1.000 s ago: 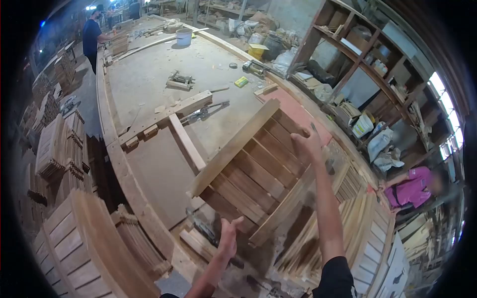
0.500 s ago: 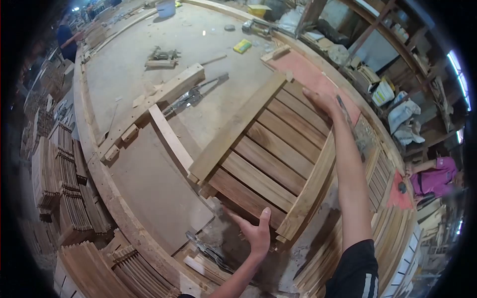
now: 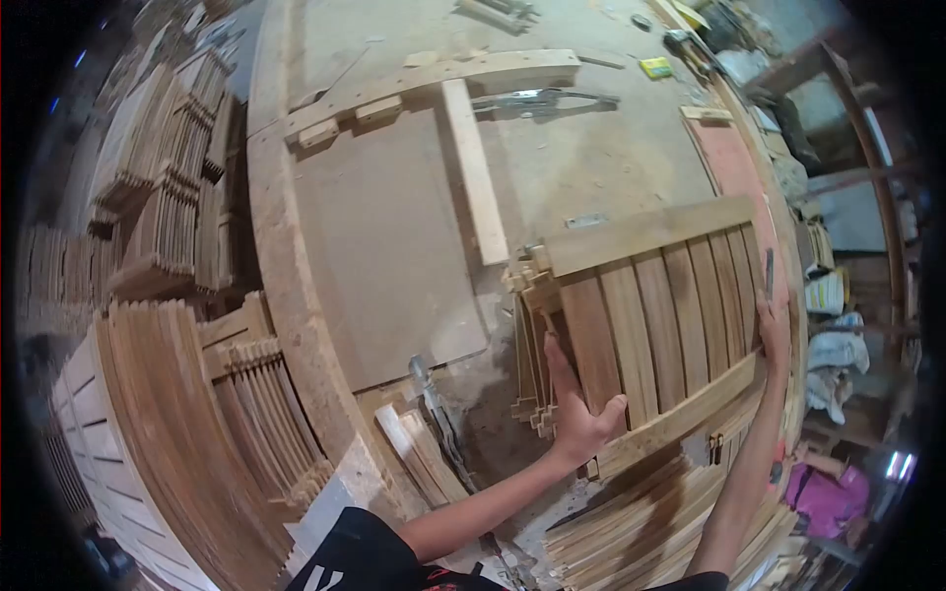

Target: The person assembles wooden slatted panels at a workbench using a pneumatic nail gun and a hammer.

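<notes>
A slatted wooden panel (image 3: 670,310), with several brown slats between two paler rails, lies tilted across the right of the head view. My left hand (image 3: 583,426) grips its near-left end, the thumb over the end slat and the fingers along the outer side. At the opposite end, my right hand (image 3: 775,325) holds the edge, with its fingertips partly hidden. Below the panel's left end, more stacked frame ends (image 3: 532,404) stick out. A stack of wooden pieces (image 3: 631,522) lies beneath my right forearm.
A pale wooden strip (image 3: 475,172) meets a long beam (image 3: 434,84) on the worktable. A metal clamp (image 3: 542,101) lies beside them, another clamp (image 3: 439,414) near the front edge. Slatted panels (image 3: 187,414) are stacked at left. A person in pink (image 3: 826,497) is at right.
The panel has turned and now sits further right and lower over the stacked frames. My left hand has closed on its end. The view has swung leftward, showing more of the left stacks.
</notes>
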`<state>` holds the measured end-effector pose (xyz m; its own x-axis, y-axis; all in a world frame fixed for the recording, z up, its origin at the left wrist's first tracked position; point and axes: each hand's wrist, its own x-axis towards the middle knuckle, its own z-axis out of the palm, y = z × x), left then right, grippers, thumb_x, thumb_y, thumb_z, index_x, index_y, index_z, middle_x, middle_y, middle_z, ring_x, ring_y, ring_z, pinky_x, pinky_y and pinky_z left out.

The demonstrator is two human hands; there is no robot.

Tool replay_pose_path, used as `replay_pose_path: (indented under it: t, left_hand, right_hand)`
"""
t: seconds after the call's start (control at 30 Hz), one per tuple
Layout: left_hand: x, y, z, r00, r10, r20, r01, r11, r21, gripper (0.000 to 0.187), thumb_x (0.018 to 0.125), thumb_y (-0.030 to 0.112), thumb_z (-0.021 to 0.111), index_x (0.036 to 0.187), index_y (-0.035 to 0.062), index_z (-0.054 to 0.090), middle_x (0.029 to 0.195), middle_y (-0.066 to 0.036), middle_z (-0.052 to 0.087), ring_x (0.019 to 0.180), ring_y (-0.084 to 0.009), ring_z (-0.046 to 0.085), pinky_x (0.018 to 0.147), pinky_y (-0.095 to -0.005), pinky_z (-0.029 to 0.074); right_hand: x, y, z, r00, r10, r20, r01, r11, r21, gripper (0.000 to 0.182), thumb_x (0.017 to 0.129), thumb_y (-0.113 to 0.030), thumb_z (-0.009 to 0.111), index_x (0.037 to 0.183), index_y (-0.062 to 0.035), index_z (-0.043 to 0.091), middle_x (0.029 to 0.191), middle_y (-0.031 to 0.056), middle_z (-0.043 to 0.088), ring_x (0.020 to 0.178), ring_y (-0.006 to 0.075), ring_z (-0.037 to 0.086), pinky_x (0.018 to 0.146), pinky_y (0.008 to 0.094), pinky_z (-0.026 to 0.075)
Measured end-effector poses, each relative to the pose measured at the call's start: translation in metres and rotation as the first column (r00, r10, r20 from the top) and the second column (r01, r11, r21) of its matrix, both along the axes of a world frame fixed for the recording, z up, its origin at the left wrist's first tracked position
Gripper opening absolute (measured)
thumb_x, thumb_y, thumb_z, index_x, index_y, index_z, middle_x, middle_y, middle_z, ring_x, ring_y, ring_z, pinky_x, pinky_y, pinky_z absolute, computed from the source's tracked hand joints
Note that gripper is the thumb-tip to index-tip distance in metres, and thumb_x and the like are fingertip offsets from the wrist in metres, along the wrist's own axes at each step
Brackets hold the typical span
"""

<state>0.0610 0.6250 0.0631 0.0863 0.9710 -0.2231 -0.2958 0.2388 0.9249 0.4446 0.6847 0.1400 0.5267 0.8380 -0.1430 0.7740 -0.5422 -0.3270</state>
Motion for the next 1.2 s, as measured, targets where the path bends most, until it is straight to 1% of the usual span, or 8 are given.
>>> replay_pose_path:
  t: [0.07, 0.17, 0.23, 0.27, 0.33, 0.43, 0.6, 1.2]
  left_hand:
    - [-0.007, 0.006, 0.008, 0.999, -0.013, -0.044, 0.014, 0.999, 0.03, 0.11, 0.077, 0.02, 0.069, 0.153, 0.0054, -0.009, 0.155, -0.023, 0.011, 0.142, -0.0341, 0.02, 0.116, -0.0417, 0.021]
    - [-0.046, 0.023, 0.048, 0.922, -0.286, -0.261, 0.253, 0.955, -0.156, 0.114, 0.076, 0.034, 0.071, 0.151, -0.0042, -0.007, 0.159, -0.024, 0.0, 0.148, -0.0359, 0.001, 0.12, -0.0428, 0.005]
    - [-0.077, 0.057, 0.061, 0.853, 0.091, -0.515, 0.098, 0.94, 0.328, 0.104, 0.077, 0.034, 0.068, 0.149, -0.0089, 0.008, 0.157, -0.026, 0.011, 0.148, -0.036, 0.007, 0.119, -0.0433, 0.009]
    - [-0.078, 0.097, 0.054, 0.91, 0.293, -0.295, -0.06, 0.795, 0.603, 0.094, 0.077, 0.029, 0.067, 0.148, -0.0087, 0.018, 0.152, -0.026, 0.025, 0.143, -0.0368, 0.022, 0.118, -0.0441, 0.017]
    - [-0.081, 0.2, 0.08, 0.851, 0.202, -0.486, 0.227, 0.693, 0.685, 0.066, 0.087, 0.023, 0.063, 0.141, -0.0058, 0.038, 0.137, -0.019, 0.049, 0.129, -0.0302, 0.045, 0.11, -0.0393, 0.032]
    - [0.008, 0.32, 0.088, 0.635, -0.503, -0.587, 0.667, 0.739, 0.088, 0.064, 0.096, 0.053, 0.045, 0.135, 0.0017, 0.05, 0.127, -0.013, 0.058, 0.113, -0.0234, 0.056, 0.101, -0.0362, 0.04]
    - [0.145, 0.372, 0.026, -0.062, -0.959, -0.278, 0.805, 0.116, -0.581, 0.075, 0.094, 0.066, 0.036, 0.138, 0.0068, 0.051, 0.121, -0.008, 0.063, 0.108, -0.017, 0.059, 0.093, -0.034, 0.045]
    - [0.151, 0.337, 0.024, -0.042, -0.887, -0.459, 0.743, 0.279, -0.608, 0.08, 0.092, 0.07, 0.035, 0.136, 0.0056, 0.051, 0.117, -0.007, 0.063, 0.104, -0.0165, 0.059, 0.088, -0.0328, 0.046]
  right_hand:
    - [0.004, 0.001, -0.006, 1.0, -0.006, -0.015, 0.007, 1.0, 0.027, 0.054, 0.097, -0.045, 0.05, 0.13, -0.002, 0.058, 0.121, 0.0202, 0.064, 0.116, 0.0309, 0.059, 0.098, 0.0359, 0.042]
    - [-0.014, -0.013, 0.002, 0.982, -0.134, 0.131, 0.112, 0.981, 0.16, 0.056, 0.097, -0.045, 0.051, 0.132, -0.0018, 0.056, 0.12, 0.0203, 0.064, 0.115, 0.0315, 0.058, 0.097, 0.0362, 0.042]
    - [-0.036, -0.04, 0.015, 0.939, -0.311, 0.144, 0.222, 0.871, 0.438, 0.057, 0.097, -0.046, 0.051, 0.131, -0.0013, 0.055, 0.121, 0.0202, 0.062, 0.116, 0.0317, 0.056, 0.098, 0.037, 0.041]
    - [-0.052, -0.066, 0.013, 0.913, -0.403, 0.067, 0.276, 0.731, 0.624, 0.057, 0.096, -0.047, 0.052, 0.13, -0.0012, 0.056, 0.122, 0.0201, 0.061, 0.117, 0.0317, 0.055, 0.099, 0.0377, 0.04]
    - [-0.086, -0.128, -0.022, 0.776, -0.494, -0.392, 0.616, 0.461, 0.639, 0.059, 0.095, -0.05, 0.052, 0.129, -0.0019, 0.055, 0.126, 0.0153, 0.058, 0.117, 0.0301, 0.052, 0.102, 0.0408, 0.037]
    - [-0.146, -0.168, -0.113, 0.237, -0.383, -0.893, 0.971, 0.109, 0.211, 0.076, 0.09, -0.063, 0.053, 0.138, -0.0044, 0.047, 0.133, 0.0124, 0.051, 0.123, 0.0263, 0.046, 0.103, 0.0395, 0.036]
    - [-0.179, -0.146, -0.225, 0.233, 0.246, -0.941, 0.952, 0.138, 0.272, 0.08, 0.096, -0.065, 0.038, 0.15, -0.0069, 0.029, 0.148, 0.0095, 0.037, 0.136, 0.0222, 0.034, 0.114, 0.0405, 0.022]
    - [-0.177, -0.146, -0.15, 0.134, 0.336, -0.932, 0.99, -0.016, 0.137, 0.07, 0.102, -0.054, 0.03, 0.151, -0.0051, 0.021, 0.149, 0.0158, 0.037, 0.135, 0.0271, 0.037, 0.112, 0.0363, 0.029]
